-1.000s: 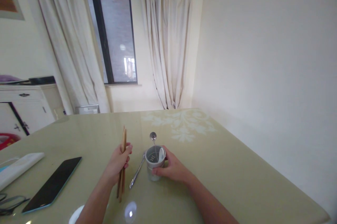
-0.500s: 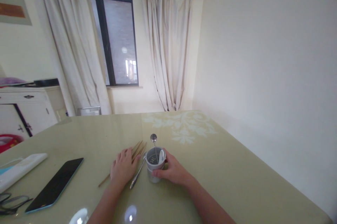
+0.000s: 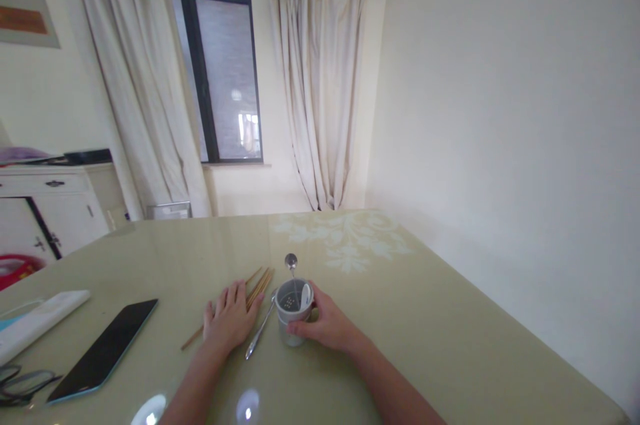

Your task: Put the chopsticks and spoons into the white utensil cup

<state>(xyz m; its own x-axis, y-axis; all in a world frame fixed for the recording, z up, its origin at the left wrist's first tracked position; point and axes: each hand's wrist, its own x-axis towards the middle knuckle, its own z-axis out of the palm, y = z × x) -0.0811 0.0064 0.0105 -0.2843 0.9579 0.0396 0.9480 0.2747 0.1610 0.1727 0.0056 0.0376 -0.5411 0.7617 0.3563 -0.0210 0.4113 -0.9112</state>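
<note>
My left hand lies flat, fingers spread, on several wooden chopsticks that rest on the glossy green table. My right hand wraps round a small grey utensil cup. A metal spoon stands upright in the cup beside a white spoon. Another metal spoon lies on the table between my hands, left of the cup.
A black phone lies at the left, with a white case and glasses beyond it near the table's left edge. A white cabinet, curtains and a window stand behind the table. A wall runs along the right.
A second ago my left hand held the chopsticks upright in a grip. It has laid them down on the table and now rests flat on them, sliding slightly left. The right hand stayed on the cup.
</note>
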